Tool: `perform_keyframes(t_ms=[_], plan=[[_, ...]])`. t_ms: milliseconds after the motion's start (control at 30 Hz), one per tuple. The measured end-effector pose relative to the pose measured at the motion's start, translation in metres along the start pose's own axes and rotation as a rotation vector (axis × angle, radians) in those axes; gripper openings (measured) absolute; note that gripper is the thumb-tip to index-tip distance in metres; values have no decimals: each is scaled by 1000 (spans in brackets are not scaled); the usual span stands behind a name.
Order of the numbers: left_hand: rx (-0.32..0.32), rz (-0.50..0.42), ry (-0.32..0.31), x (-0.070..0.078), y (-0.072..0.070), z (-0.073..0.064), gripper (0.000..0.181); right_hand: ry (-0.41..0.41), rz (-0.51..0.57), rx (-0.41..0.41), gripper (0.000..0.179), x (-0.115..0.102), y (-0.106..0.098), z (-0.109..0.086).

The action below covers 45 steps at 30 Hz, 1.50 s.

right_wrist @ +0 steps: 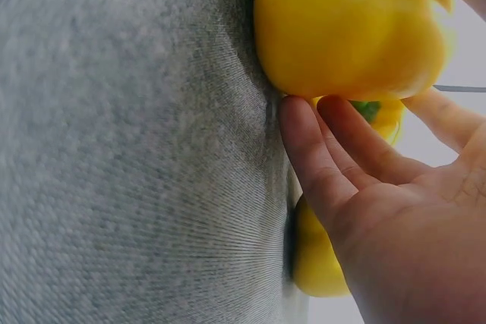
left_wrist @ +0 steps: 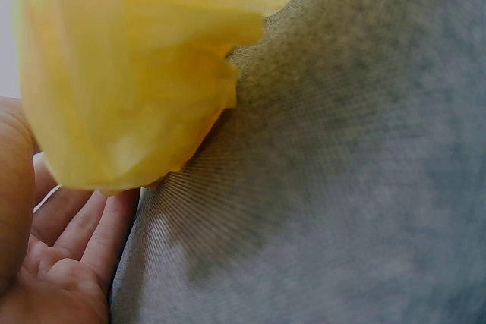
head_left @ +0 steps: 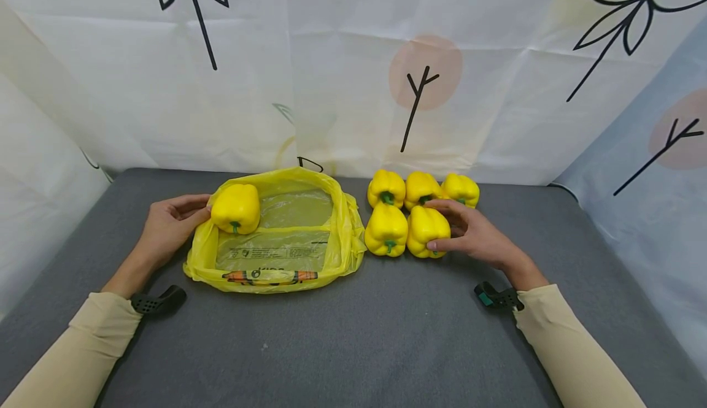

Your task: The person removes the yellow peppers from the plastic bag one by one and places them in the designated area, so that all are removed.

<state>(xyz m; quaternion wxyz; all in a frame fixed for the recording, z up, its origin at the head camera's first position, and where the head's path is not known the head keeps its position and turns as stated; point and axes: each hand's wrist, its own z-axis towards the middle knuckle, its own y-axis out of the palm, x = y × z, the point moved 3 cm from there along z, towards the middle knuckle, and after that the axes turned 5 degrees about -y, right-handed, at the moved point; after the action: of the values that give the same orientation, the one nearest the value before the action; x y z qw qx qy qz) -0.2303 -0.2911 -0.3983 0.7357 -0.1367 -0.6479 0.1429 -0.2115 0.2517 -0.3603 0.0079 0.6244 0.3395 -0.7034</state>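
A yellow plastic bag (head_left: 351,236) lies spread on the table with its mouth facing up. One yellow bell pepper (head_left: 236,207) sits inside at its left end. My left hand (head_left: 172,227) holds the bag's left edge, and in the left wrist view the yellow plastic (left_wrist: 137,104) hangs between thumb and fingers. To the right of the bag, my right hand (head_left: 477,233) grips the front right bell pepper (head_left: 428,231), thumb at its front and fingers behind. The right wrist view shows fingertips against the side of that pepper, close to the tabletop.
Beside the gripped pepper stands another yellow pepper (head_left: 386,230). A back row of three peppers (head_left: 421,188) is near the table's far edge. The grey table (head_left: 331,346) meets a patterned cloth backdrop (head_left: 342,76) behind and at both sides.
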Motion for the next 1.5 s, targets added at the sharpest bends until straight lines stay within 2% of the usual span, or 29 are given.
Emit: perform_keyframes(t_ms=[600,867,1067,1500], plan=[[-6,6,-9,0,0,-1,46,-7,1,5,75,-3,-1,-1],[-7,8,-4,1,0,-1,46,-7,-33,18,76,-4,-2,-2],[-5,9,-4,2,0,-1,46,-8,-64,31,75,-7,-6,-5],[-2,23,-6,4,0,-2,47,2,-43,55,77,-20,-15,-9]])
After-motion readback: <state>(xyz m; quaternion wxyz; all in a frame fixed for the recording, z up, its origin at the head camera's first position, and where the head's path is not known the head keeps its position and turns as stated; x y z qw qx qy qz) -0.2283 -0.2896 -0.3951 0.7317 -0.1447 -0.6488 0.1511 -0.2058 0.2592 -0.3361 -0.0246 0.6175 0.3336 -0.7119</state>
